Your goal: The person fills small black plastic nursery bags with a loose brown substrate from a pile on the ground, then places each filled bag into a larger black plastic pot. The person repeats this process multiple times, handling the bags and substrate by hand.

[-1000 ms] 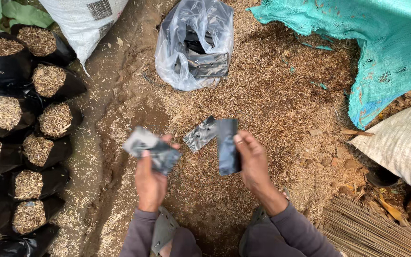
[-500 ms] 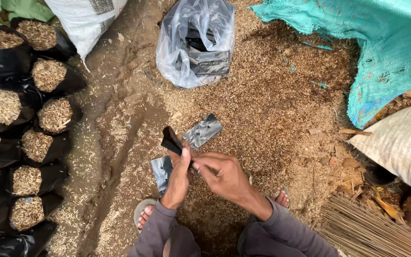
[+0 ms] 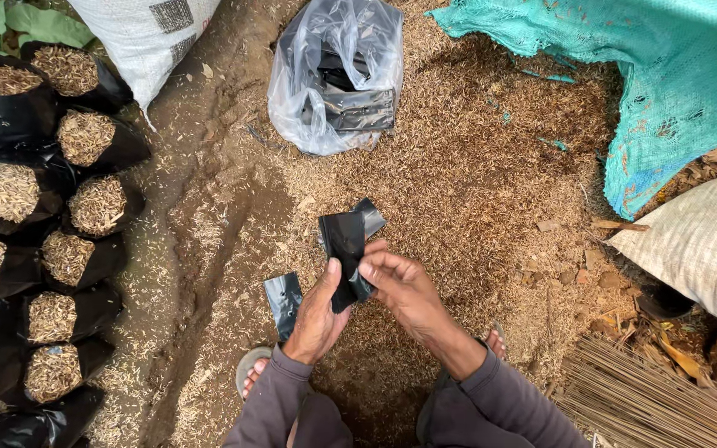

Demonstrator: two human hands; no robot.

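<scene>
Black plastic bag [image 3: 346, 249] pinched upright between left hand [image 3: 319, 311] and right hand [image 3: 398, 286], fingers grasping its edges to part them.

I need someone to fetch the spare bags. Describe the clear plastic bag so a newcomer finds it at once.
Start at the husk pile in the middle of the ground. At its top edge, between the white sack and the teal net, lies the clear bag. It is the only see-through one, with flat black bags stacked inside.

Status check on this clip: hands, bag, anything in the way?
Left hand and right hand both pinch one flat black plastic bag. Nothing blocking.
</scene>
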